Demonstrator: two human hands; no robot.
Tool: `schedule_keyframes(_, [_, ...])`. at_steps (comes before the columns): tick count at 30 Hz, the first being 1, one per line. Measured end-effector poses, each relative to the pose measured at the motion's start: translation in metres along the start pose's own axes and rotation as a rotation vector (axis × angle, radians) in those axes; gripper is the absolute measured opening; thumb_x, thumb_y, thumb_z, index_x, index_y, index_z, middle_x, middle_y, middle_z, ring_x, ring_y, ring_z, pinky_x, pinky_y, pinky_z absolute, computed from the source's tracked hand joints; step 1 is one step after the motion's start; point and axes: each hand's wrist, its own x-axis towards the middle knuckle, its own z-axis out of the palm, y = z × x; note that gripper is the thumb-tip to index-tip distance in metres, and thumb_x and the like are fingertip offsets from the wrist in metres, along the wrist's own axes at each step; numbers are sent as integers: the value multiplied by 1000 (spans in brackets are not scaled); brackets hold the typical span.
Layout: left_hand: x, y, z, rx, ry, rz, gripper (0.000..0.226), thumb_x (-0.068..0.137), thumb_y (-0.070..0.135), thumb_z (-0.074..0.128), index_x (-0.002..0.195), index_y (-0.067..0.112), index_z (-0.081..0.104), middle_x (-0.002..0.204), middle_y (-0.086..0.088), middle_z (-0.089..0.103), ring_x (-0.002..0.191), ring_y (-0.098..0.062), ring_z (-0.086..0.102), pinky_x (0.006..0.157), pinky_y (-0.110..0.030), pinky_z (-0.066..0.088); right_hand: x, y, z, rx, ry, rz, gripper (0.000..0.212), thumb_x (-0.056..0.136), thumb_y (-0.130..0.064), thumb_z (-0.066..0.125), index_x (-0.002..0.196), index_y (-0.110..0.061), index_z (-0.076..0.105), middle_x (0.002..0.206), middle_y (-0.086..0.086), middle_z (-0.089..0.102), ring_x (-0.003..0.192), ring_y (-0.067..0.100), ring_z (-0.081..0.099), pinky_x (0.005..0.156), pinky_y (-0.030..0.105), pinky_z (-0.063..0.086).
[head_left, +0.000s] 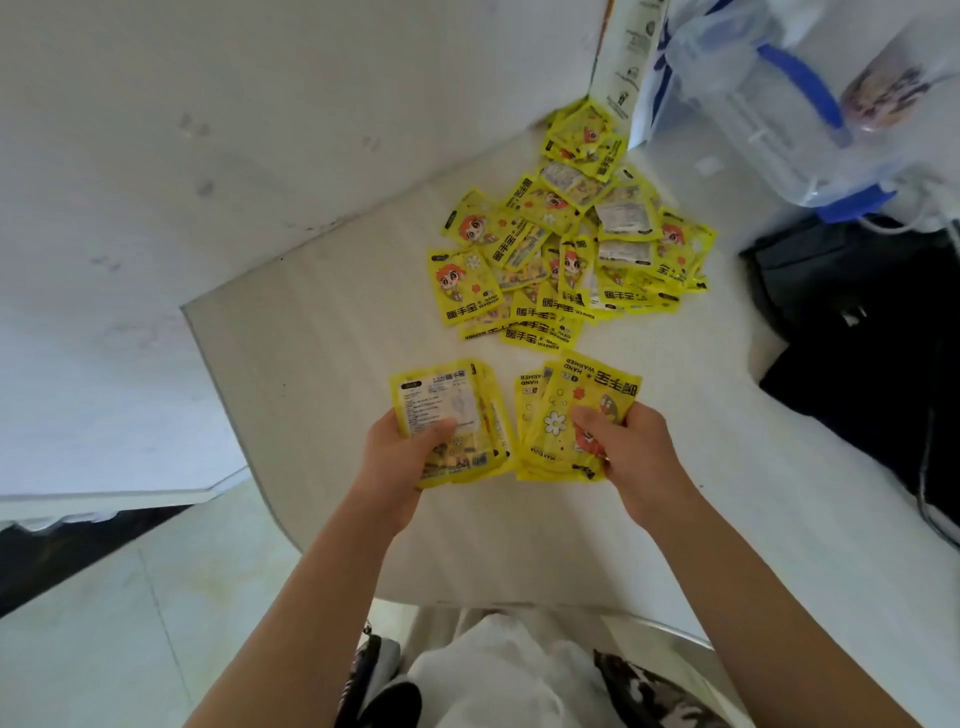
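A loose pile of yellow hand-warmer packets lies on the white table, reaching back toward the wall corner. My left hand grips a stack of the packets with its printed white label side up, thumb on top. My right hand grips a second stack of packets with the cartoon front side up, thumb pressed on the top one. Both stacks hover just above the table in front of the pile, side by side and a little apart.
A clear plastic jug with a blue handle and base stands at the back right beside a white carton. A black bag lies on the table's right. The white wall borders the left; tiled floor lies below.
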Motion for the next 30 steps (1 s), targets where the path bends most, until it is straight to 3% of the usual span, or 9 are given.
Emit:
schedule_keyframes(10, [-24,-20,-39,256,-228,-18,33,87,-1,66,119,2,63,111,-20,72,98,-38,70,82,-51,59,-89,77,-1,237,212,10,11,87,-8,66,94,-16,70,94,5,76,85,22,74,82,46,58])
schedule_keyframes(14, [-42,-35,-46,372,-324,-29,34,86,-2,67,120,2,63,111,-19,71,100,-37,70,86,-53,57,-132,118,-4,346,339,61,10,86,-8,67,94,-14,70,92,6,76,83,24,74,81,49,58])
schedule_keyframes(18, [-59,-52,-43,474,-417,-42,32,85,-4,66,116,4,66,109,-17,73,100,-36,70,87,-52,57,-169,147,-12,443,418,59,17,87,-6,65,104,-7,69,93,8,76,81,24,74,76,48,58])
schedule_keyframes(21, [-74,-65,-35,550,-484,-43,31,84,-5,67,112,7,68,106,-15,74,97,-34,71,87,-53,56,-195,165,-22,506,479,53,10,88,-5,65,95,-10,70,84,4,77,73,20,74,70,42,59])
schedule_keyframes(30, [-134,-131,-3,774,-677,-45,29,79,-3,72,104,11,71,101,-12,76,99,-36,70,90,-52,55,-280,245,-57,661,660,67,8,88,-5,65,95,-7,69,90,11,75,78,24,73,69,43,59])
